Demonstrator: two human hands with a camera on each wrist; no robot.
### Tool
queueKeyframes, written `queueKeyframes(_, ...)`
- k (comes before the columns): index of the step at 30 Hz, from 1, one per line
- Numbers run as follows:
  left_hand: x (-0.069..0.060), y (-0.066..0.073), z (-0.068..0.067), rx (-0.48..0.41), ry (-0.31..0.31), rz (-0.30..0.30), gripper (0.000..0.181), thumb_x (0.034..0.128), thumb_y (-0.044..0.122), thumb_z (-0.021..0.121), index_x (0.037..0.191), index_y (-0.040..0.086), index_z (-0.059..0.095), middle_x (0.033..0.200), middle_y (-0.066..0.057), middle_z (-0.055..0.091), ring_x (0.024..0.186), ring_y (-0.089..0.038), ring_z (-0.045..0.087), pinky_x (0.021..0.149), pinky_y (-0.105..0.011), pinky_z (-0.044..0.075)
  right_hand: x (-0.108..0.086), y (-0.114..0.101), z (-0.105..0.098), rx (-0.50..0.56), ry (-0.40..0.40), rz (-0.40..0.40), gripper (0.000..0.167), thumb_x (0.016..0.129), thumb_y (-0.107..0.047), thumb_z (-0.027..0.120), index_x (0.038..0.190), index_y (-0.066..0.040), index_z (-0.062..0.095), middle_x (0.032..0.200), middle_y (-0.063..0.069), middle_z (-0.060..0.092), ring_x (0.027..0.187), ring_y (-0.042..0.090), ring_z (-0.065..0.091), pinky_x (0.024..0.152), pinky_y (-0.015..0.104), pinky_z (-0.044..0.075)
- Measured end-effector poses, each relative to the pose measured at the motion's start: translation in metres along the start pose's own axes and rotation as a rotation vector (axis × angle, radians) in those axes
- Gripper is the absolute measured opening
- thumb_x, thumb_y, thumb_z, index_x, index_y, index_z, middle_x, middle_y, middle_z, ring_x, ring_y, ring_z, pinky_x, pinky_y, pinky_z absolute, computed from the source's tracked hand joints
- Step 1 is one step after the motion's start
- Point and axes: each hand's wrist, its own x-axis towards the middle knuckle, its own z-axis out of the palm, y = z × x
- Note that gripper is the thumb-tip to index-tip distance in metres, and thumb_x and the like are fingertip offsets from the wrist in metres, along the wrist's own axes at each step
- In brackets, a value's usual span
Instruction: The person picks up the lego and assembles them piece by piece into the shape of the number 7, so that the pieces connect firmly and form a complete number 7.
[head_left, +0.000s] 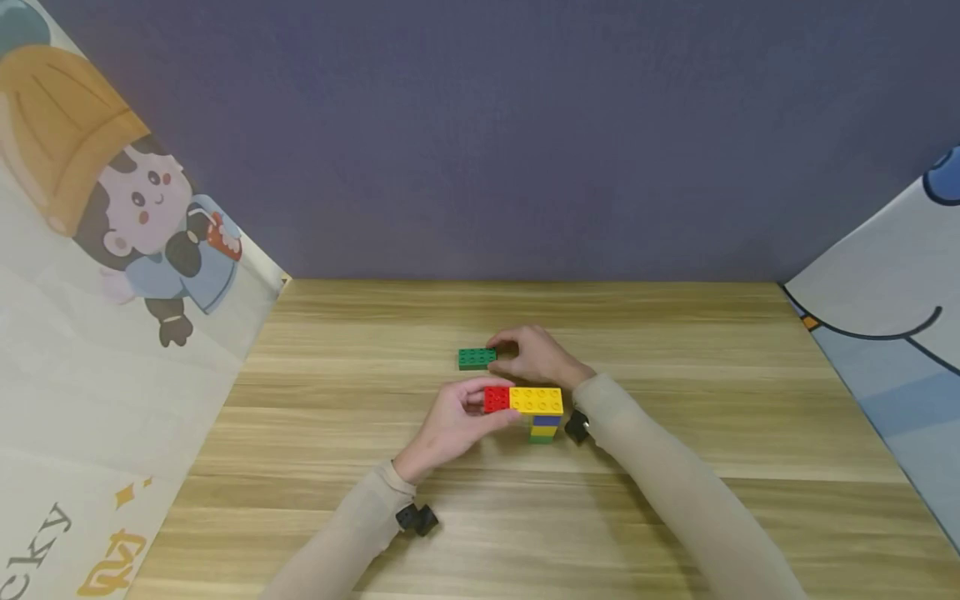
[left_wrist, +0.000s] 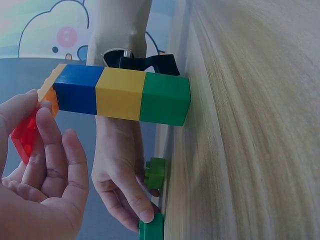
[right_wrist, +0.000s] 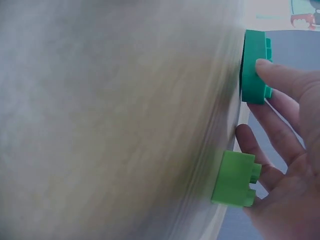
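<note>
My left hand pinches a red brick beside the long yellow brick that tops a tower. Below that yellow top, the left wrist view shows a blue brick, another yellow brick and a green brick at the table end. Farther back, my right hand pinches the right end of a dark green eight-stud brick, thumb on its near side. A light green brick stands by the right hand's curled fingers in the right wrist view; the hand hides it in the head view.
The wood-grain table runs back to a dark blue-grey panel. Cartoon-printed panels flank it left and right. A black wrist mount sits on the left sleeve, another on the right, close to the tower.
</note>
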Motion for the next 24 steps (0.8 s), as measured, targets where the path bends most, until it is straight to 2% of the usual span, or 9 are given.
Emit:
queueKeyframes(8, 0.0, 0.0, 0.001, 0.006, -0.003, -0.002, 0.037, 0.0942, 0.017, 0.083, 0.129, 0.009, 0.074, 0.117, -0.012, 0.081, 0.088, -0.012, 0.071, 0.075, -0.021, 0.057, -0.004, 0.001, -0.001, 0.017, 0.026, -0.003, 0.04, 0.094, -0.028, 0.083, 0.131, -0.014, 0.076, 0.127, 0.004, 0.077, 0.109, 0.019, 0.071, 0.099, 0.042, 0.06)
queueKeyframes(15, -0.001, 0.0, 0.001, 0.006, -0.005, 0.0, 0.038, 0.0941, 0.016, 0.082, 0.13, 0.008, 0.074, 0.117, -0.012, 0.081, 0.086, -0.012, 0.07, 0.072, -0.02, 0.056, -0.009, -0.001, -0.003, 0.097, 0.039, 0.006, 0.037, 0.095, -0.026, 0.082, 0.13, -0.015, 0.075, 0.131, 0.005, 0.076, 0.118, 0.028, 0.074, 0.101, 0.044, 0.061)
queueKeyframes(24, -0.002, 0.002, 0.0, 0.003, 0.001, -0.026, 0.041, 0.0941, 0.018, 0.083, 0.133, 0.009, 0.073, 0.118, -0.011, 0.081, 0.086, -0.014, 0.07, 0.07, -0.019, 0.053, -0.019, -0.008, -0.008, 0.153, 0.073, -0.059, 0.034, 0.096, -0.021, 0.081, 0.128, -0.011, 0.075, 0.128, 0.006, 0.077, 0.122, 0.029, 0.072, 0.103, 0.047, 0.06)
